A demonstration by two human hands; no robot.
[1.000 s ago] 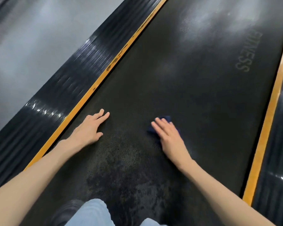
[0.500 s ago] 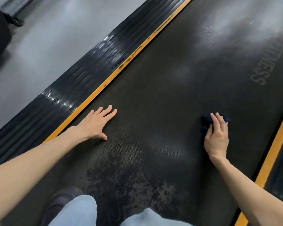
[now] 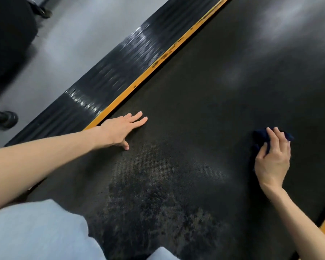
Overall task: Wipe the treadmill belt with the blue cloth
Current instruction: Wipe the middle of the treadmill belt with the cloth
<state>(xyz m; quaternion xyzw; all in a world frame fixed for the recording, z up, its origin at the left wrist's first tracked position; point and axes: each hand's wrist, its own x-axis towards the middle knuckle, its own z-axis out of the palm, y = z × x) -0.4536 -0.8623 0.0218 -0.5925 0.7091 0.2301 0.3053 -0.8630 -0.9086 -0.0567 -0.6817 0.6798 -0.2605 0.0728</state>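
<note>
The blue cloth [image 3: 260,136] lies on the treadmill belt [image 3: 214,91] toward its right side, bunched into a small dark wad under the right hand [image 3: 273,160]. That hand's fingers [image 3: 271,136] are bent down over the cloth and lie close together. The thumb sits apart from them on the cloth's left part, so a fold of fabric shows between thumb and forefinger. The cloth pokes out past the fingertips on the far side and also to the left of the thumb; the rest is hidden beneath the palm. The hand appears to grip the cloth rather than merely rest on it, though blur there makes the hold hard to read.

The left hand [image 3: 118,130] is well apart from the cloth, near the belt's left edge. It lies flat on the belt with its fingers straight and nearly together, the thumb spread toward the person, and it holds nothing.

Just beside that hand runs a yellow strip [image 3: 139,82], then a ribbed black side rail [image 3: 111,79], then the grey floor [image 3: 73,44]. Between the two arms the belt shows a mottled, worn-looking patch [image 3: 148,184]. A light blue trouser knee [image 3: 36,231] fills the lower left corner.
</note>
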